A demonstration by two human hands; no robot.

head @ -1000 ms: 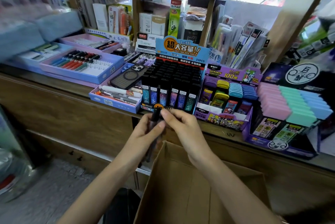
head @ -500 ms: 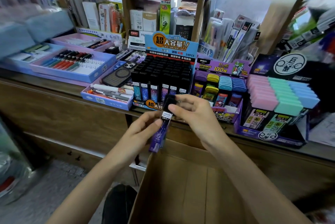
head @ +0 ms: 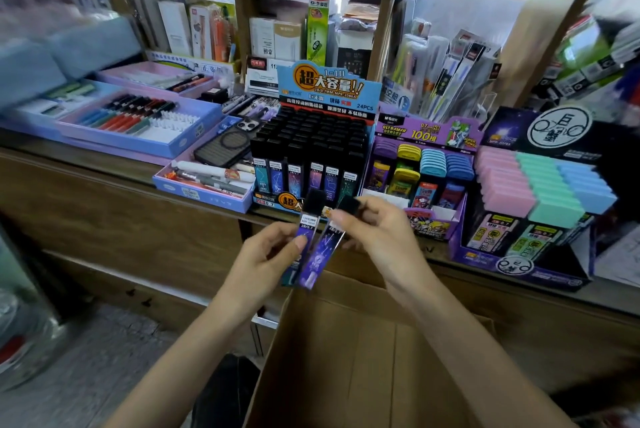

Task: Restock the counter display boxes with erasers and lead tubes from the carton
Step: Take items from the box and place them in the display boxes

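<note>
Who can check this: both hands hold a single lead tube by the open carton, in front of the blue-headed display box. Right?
Wrong: the head view shows two lead tubes, not one, held by the left hand and right hand by the open carton, in front of the blue-headed display box.

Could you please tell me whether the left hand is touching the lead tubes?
Touching. The head view shows the left hand gripping the two lead tubes, with its thumb pressed on the front of the left one.
</note>
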